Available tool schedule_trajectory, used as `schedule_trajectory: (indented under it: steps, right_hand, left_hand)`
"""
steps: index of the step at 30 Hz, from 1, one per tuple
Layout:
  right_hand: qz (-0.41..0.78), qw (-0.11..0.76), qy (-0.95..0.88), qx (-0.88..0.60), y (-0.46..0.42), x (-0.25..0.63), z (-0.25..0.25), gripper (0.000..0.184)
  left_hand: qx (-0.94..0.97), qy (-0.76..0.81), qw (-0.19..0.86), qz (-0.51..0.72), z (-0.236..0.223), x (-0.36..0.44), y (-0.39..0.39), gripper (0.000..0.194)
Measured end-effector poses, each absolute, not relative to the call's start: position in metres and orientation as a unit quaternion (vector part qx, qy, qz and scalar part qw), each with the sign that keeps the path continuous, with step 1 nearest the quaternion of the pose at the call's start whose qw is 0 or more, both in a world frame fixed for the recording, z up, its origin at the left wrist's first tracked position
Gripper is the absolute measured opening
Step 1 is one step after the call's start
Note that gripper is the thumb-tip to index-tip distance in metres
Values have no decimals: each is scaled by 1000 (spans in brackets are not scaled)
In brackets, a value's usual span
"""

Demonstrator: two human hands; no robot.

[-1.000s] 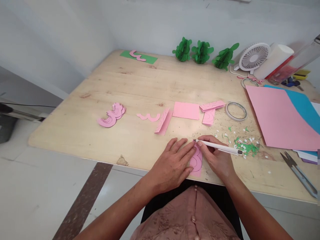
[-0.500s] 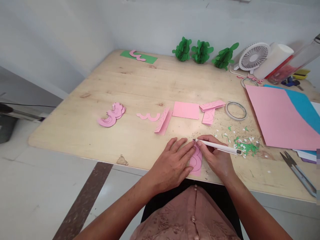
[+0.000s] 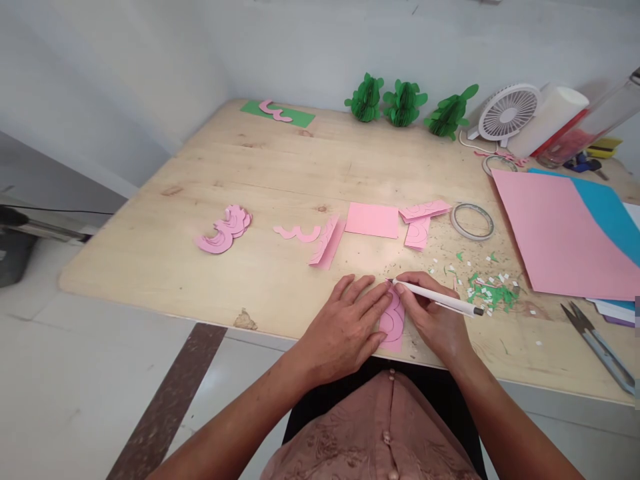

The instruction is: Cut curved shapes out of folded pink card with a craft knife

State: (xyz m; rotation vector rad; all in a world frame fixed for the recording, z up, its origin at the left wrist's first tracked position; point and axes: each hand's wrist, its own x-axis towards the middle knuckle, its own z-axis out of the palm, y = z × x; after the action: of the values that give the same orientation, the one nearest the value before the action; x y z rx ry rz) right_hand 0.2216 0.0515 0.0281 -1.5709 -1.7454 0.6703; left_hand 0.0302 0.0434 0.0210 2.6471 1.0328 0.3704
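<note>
My left hand (image 3: 347,327) lies flat with fingers stretched out, pressing on the left part of a pink paper piece (image 3: 394,345) at the table's front edge. Curved outlines show on that paper, and a scalloped pink cutout (image 3: 393,321) seems to lie on it, though my fingers cover part. In my right hand (image 3: 435,317) a white pen (image 3: 440,295) is pinched, its tip touching the paper's top end. Beyond my hands are a folded pink paper with drawn curves (image 3: 327,243), a plain pink rectangle (image 3: 373,221) and more folded pink pieces (image 3: 419,230).
Stacked pink cutouts (image 3: 225,230) lie left. Right are a tape roll (image 3: 472,221), green scraps (image 3: 493,293), thread snips (image 3: 597,347) and pink sheets (image 3: 565,233). Green paper trees (image 3: 405,105) and a small fan (image 3: 509,115) stand by the wall. A green strip (image 3: 300,119) lies far left.
The pen's rear end has swung slightly down and toward me, with its tip still near the paper's top. My left hand stays in place.
</note>
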Motion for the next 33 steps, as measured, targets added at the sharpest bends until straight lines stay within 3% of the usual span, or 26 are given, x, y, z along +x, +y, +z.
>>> schedule_trajectory:
  steps: [33]
  right_hand:
    - [243, 351, -678, -599, 44, 223, 30, 15]
  left_hand:
    - [915, 355, 144, 127, 19, 30, 43, 50]
